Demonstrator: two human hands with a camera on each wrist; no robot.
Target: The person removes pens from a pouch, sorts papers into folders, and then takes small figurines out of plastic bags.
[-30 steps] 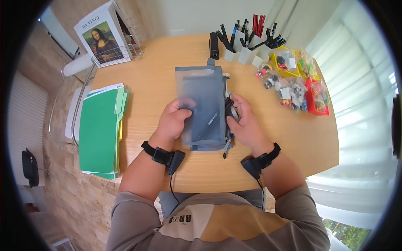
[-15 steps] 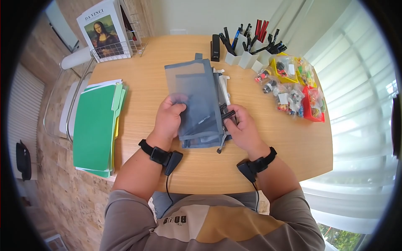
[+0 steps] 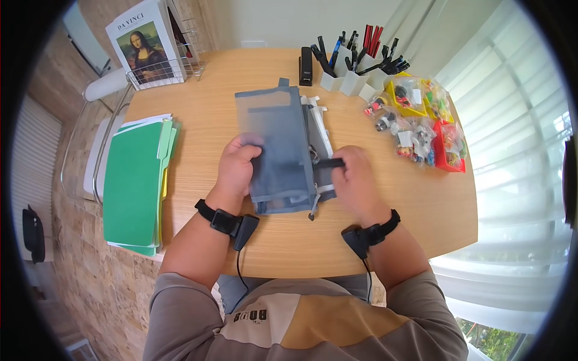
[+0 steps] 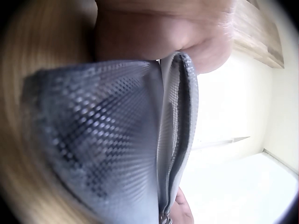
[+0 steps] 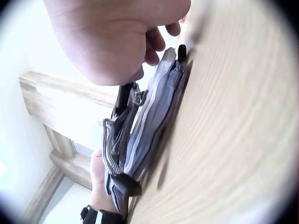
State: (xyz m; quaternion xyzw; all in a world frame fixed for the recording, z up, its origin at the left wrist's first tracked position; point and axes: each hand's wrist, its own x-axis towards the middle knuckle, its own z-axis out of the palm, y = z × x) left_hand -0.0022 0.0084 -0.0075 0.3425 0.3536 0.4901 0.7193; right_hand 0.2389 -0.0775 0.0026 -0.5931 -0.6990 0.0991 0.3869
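the grey mesh pouch (image 3: 274, 147) lies in the middle of the tabletop (image 3: 415, 219), in front of the person. the left hand (image 3: 236, 161) has its grip clamped on the pouch's left edge, thumb on top and fingers under the mesh. the right hand (image 3: 359, 183) is blurred, but its grip looks closed on a dark pen-like thing (image 3: 330, 163) that reaches to the pouch's right edge; how far inside it goes, i can't tell.

the likeliest trouble is a snag: the dark thing crosses the zipped side, so a tip or clip could catch in mesh or zip teeth. the corded zip pull (image 3: 313, 209) hangs near the right hand and could get tangled in its fingers. the pouch looks limp, so if the left hand's hold slackened, the whole thing could slide or fold. a pale flat piece (image 3: 321, 129) juts from beneath its right side and might be dragged along.

the tabletop is light wood grain. green folders (image 3: 133, 186) lie stacked at its left edge; a wire rack (image 3: 195, 66) with a da vinci book (image 3: 147, 51) stands behind them. at the back are a black stapler (image 3: 306, 66) and white pen holders (image 3: 354, 84), with yellow trays (image 3: 402, 109) and a red tray (image 3: 447, 153) of bagged bits to the right. a sheer curtain (image 3: 518, 180) hangs on the right; a chair (image 3: 93, 157) stands at left on a stone-patterned floor (image 3: 90, 289).
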